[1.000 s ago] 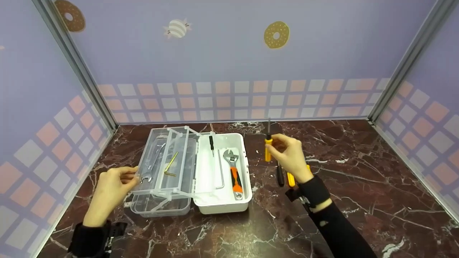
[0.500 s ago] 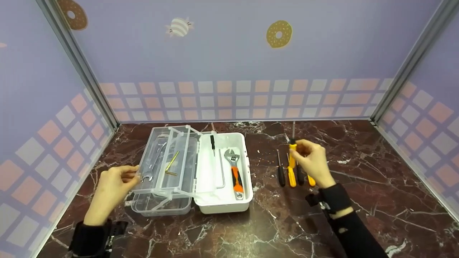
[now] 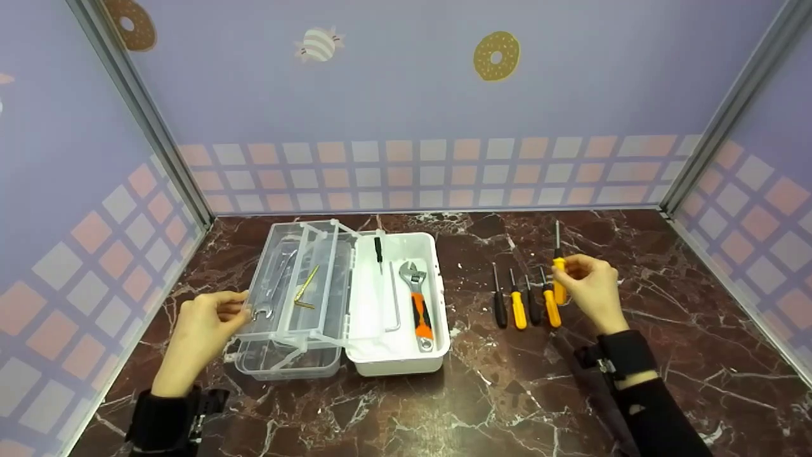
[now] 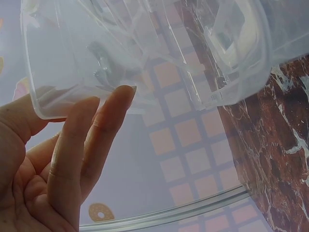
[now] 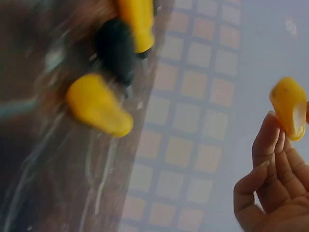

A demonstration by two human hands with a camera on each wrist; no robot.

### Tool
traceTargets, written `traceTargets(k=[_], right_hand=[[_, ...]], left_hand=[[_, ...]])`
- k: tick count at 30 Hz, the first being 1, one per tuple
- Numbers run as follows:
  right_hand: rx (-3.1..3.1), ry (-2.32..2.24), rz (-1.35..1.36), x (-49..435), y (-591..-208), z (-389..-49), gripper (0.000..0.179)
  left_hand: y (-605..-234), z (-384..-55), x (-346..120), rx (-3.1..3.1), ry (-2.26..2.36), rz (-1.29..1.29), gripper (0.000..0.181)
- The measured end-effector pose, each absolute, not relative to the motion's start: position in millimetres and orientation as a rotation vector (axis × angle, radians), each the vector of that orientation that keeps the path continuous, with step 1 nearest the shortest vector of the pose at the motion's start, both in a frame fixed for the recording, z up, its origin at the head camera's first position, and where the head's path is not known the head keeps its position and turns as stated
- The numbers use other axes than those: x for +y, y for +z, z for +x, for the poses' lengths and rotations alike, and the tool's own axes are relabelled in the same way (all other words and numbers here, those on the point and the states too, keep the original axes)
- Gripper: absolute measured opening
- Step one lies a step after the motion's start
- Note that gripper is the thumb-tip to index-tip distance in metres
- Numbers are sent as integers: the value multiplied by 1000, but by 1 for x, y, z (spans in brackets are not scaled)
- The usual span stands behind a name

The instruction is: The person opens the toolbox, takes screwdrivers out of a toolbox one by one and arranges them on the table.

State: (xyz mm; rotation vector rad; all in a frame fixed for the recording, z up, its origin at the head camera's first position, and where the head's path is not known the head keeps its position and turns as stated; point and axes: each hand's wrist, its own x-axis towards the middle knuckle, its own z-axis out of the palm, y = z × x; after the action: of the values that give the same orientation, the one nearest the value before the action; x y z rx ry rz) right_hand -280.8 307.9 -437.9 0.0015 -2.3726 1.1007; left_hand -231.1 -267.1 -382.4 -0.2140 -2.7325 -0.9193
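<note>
My right hand [image 3: 595, 291] pinches a yellow-handled screwdriver [image 3: 559, 279], shaft upward, over the right side of the table. Just left of it, several screwdrivers lie in a row, black handles [image 3: 500, 311] alternating with yellow handles [image 3: 519, 311]. At the left, my left hand [image 3: 206, 333] pinches the near-left edge of the clear toolbox tray [image 4: 53, 104], which is raised on hinged arms. A silver wrench [image 3: 279, 285] and a gold twisted hex key [image 3: 307, 291] lie in this tray. The white toolbox base [image 3: 398, 367] holds an orange-and-black adjustable wrench [image 3: 419, 311].
Inside the white base are also a small black screwdriver [image 3: 379, 250] and a silver hex key [image 3: 396, 298]. The clear lid [image 3: 288, 371] lies folded out under the tray. Patterned walls [image 3: 406, 95] enclose the marble-look table [image 3: 495, 406] on the back and sides.
My right hand has carried the yellow screwdriver rightward, past the row of screwdrivers, which now shows fully. The left hand keeps its hold on the tray.
</note>
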Motion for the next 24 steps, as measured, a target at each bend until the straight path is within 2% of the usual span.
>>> traceTargets(k=[8,24], right_hand=[[-2490,985,-115,329,-448,-284,22],[-2824,853,-63,353,-461,-293,24]], left_hand=[[-382,-231,-267,-2735,-925,-213,32],[-384,-231,-267,-2721,-927,-214,31]])
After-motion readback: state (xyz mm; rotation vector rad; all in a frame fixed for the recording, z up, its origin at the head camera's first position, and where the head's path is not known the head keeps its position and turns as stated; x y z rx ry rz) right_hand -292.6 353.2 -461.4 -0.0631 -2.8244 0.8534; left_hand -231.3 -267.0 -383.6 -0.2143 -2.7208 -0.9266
